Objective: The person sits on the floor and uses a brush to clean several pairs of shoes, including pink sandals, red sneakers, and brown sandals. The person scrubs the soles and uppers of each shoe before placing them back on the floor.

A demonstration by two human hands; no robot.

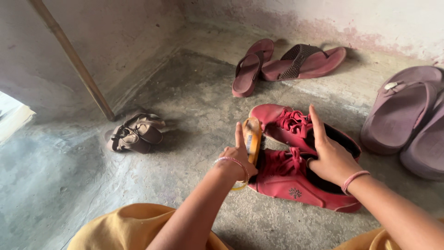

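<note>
Two red lace-up shoes lie side by side on the concrete floor, the near shoe (296,187) in front of the far shoe (282,121). My left hand (237,159) grips a yellow scrub brush (252,135) and presses its bristles against the toe side of the near shoe. My right hand (329,155) rests on the shoes' openings, index finger pointing up, and holds the near shoe steady. Both wrists wear thin pink bands.
A pair of maroon flip-flops (286,62) lies farther back. Two mauve slides (407,118) sit at the right. Small brown sandals (136,132) lie left, near a wooden pole (74,58) leaning on the wall. My yellow-clothed knees fill the bottom edge.
</note>
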